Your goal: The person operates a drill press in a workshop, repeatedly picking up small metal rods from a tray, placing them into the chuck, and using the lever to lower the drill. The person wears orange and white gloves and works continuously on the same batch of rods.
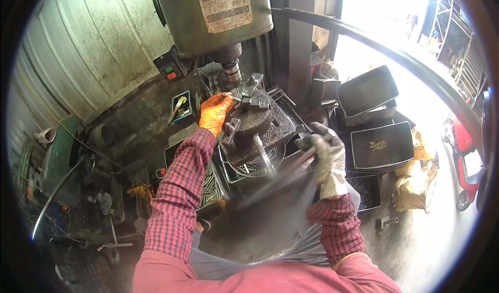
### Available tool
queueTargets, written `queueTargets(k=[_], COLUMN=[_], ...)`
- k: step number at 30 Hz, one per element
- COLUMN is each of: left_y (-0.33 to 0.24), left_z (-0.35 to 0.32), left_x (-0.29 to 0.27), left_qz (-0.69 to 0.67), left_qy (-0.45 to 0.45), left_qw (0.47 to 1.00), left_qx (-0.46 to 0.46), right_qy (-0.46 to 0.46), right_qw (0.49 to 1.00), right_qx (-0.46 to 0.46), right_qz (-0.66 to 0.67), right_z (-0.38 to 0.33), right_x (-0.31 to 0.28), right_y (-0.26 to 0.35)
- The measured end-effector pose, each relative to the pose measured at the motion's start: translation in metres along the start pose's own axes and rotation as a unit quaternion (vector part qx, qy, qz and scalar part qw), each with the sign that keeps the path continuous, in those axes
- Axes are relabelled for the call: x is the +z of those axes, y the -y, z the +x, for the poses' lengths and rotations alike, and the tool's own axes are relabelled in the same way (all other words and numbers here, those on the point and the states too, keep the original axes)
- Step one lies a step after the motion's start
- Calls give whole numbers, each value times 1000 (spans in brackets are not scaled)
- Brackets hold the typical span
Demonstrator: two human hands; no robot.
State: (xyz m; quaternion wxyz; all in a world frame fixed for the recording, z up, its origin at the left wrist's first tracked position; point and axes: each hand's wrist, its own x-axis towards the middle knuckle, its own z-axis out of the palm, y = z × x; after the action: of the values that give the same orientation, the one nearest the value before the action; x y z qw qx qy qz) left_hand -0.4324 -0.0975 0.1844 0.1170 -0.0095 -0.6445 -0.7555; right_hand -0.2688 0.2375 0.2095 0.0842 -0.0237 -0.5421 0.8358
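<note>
- Here, the left hand, in an orange glove, reaches to the metal workpiece clamped on the drill press vise; its fingers are curled around a small part at the workpiece's left edge, though what exactly they pinch is too small to tell.
- The workpiece sits just under the drill spindle, on top of the round dark vise, in the middle of the machine's tabletop.
- The right hand, in a grey work glove, is closed around a long dark lever that runs down and left from it; the lever is blurred.
- Both forearms wear red checked sleeves.
- A small blue-rimmed tray with a brush lies left of the orange glove, near a switch box with green and red buttons.
- Several dark metal bins stand to the right; one holds a few pale pieces.
- A red scooter stands at the far right.
</note>
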Motion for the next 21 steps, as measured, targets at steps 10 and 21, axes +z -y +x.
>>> queueTargets(k=[10, 21], left_y=[-5, -6], left_z=[20, 22], left_x=[2, 10], left_qz=[218, 346], left_qy=[60, 76], left_qw=[974, 935], left_qx=[10, 33], right_qy=[-52, 377], right_qw=[989, 799], right_qx=[-46, -241], right_qz=[-132, -401], right_z=[-8, -93], right_x=[17, 75], right_y=[11, 5])
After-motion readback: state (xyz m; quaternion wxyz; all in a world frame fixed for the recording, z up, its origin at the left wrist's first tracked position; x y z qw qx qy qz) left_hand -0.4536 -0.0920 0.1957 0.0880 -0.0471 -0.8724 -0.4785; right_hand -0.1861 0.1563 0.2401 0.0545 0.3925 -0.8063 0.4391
